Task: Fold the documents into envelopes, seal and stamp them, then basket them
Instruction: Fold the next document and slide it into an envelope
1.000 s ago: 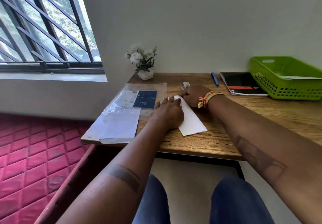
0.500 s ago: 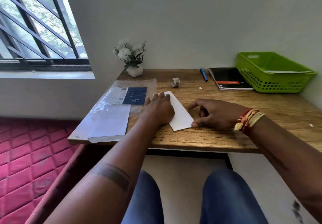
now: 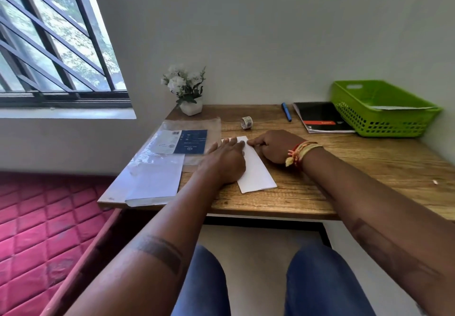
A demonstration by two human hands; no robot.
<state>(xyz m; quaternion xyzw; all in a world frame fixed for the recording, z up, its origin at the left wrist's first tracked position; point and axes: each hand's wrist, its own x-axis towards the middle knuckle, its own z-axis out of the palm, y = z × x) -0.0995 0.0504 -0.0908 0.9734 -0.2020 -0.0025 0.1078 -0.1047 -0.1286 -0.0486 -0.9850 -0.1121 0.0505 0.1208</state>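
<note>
Folded white paper (image 3: 256,170) flat on wooden bench (image 3: 344,180), near front edge, centre. Left hand (image 3: 225,160) spread, palm down, pressing paper's left side. Right hand (image 3: 273,146) w/ fingers curled, index tip on paper's far right edge; thread bands at wrist. Clear plastic envelope pack (image 3: 170,153) just left of paper, at bench's left end. Stamp roll (image 3: 247,122) beyond hands. Green basket (image 3: 379,121) far right w/ white sheet inside, beside black notebook (image 3: 320,116) & blue pen (image 3: 286,112).

Wooden table (image 3: 344,175) — folded paper (image 3: 256,173), basket (image 3: 384,118)
</note>
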